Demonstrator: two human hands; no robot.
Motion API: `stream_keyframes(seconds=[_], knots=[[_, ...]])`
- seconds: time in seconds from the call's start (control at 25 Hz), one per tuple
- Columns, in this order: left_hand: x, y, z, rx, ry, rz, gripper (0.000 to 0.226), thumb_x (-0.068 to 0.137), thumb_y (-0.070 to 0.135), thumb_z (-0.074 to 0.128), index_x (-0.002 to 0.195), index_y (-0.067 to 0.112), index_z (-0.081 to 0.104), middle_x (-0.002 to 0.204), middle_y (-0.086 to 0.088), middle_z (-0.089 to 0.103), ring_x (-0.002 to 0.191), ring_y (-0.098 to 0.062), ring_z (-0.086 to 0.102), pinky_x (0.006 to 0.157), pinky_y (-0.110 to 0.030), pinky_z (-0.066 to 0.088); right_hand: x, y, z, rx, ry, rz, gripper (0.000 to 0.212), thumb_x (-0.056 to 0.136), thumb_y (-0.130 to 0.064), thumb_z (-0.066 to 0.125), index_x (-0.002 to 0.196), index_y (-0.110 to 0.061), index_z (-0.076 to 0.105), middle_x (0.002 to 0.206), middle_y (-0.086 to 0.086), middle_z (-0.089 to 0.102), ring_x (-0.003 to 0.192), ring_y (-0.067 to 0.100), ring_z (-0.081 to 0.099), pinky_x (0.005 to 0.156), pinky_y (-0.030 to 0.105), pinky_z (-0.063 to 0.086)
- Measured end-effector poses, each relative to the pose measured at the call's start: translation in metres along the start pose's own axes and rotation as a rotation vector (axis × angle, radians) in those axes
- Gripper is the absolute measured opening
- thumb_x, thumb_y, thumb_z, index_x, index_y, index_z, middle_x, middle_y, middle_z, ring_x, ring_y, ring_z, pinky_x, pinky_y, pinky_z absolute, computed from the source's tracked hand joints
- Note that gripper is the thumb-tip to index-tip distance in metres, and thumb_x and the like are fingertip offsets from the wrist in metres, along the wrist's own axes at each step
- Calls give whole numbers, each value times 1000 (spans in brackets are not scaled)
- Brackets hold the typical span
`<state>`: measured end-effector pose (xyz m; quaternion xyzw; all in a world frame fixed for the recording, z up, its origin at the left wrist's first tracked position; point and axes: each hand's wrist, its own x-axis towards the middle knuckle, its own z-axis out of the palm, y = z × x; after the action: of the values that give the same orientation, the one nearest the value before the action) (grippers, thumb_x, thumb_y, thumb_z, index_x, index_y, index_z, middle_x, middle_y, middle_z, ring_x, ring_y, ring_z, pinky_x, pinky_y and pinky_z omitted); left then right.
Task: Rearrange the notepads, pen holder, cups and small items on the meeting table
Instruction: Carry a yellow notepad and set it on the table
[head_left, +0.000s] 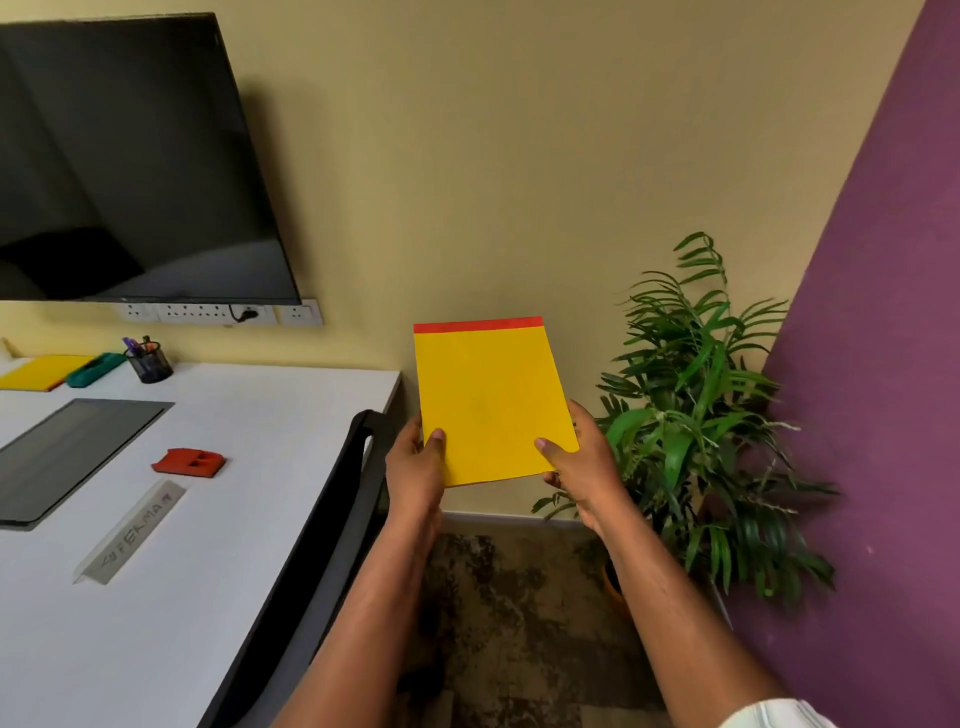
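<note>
A yellow notepad (491, 400) with a red top strip is held up in the air, to the right of the white meeting table (218, 519). My left hand (415, 467) grips its lower left corner and my right hand (582, 462) grips its lower right corner, thumbs on the front. At the table's far end lie a second yellow notepad (44, 371), a green case (96, 369) and a black mesh pen holder (149, 361) with pens. A red small item (189, 461) lies mid-table.
A dark flat panel (72, 452) is set into the table, with a clear name plate (130, 530) in front. A black chair back (332, 519) stands at the table's right edge. A potted plant (701, 405) stands right, against a purple wall. A TV (124, 156) hangs above.
</note>
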<state>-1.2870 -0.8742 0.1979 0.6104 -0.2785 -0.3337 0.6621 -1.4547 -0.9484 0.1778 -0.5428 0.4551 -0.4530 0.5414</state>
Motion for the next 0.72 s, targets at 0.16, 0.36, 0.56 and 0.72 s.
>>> stream_keyframes(seconds=[0.16, 0.36, 0.56, 0.72], knots=[[47, -9, 35, 13, 59, 30, 36, 97, 13, 49, 130, 24, 54, 97, 19, 62, 86, 2, 60, 66, -18, 46, 79, 4, -5, -36, -101, -31, 66, 88, -8, 63, 139, -40, 37, 131, -16, 39, 100, 13, 54, 52, 17, 50], [105, -5, 76, 24, 230, 47, 38, 96, 12, 49, 131, 26, 52, 99, 15, 61, 87, -2, 58, 80, -29, 46, 176, -1, 1, -60, -230, -38, 66, 89, -8, 63, 141, -37, 36, 128, -17, 36, 98, 10, 52, 52, 15, 49], [178, 0, 88, 34, 400, 37, 39, 96, 15, 50, 135, 23, 50, 114, 6, 57, 85, 1, 55, 73, -24, 44, 259, -1, 38, -48, -353, -24, 64, 89, -8, 63, 141, -36, 37, 128, -13, 43, 95, 7, 54, 52, 15, 48], [241, -11, 91, -12, 578, -13, 42, 96, 19, 50, 138, 19, 46, 135, -5, 53, 108, -20, 55, 88, -32, 43, 316, 2, 81, -65, -398, -18, 66, 88, -7, 63, 142, -34, 36, 124, -15, 37, 87, 7, 53, 51, 17, 49]])
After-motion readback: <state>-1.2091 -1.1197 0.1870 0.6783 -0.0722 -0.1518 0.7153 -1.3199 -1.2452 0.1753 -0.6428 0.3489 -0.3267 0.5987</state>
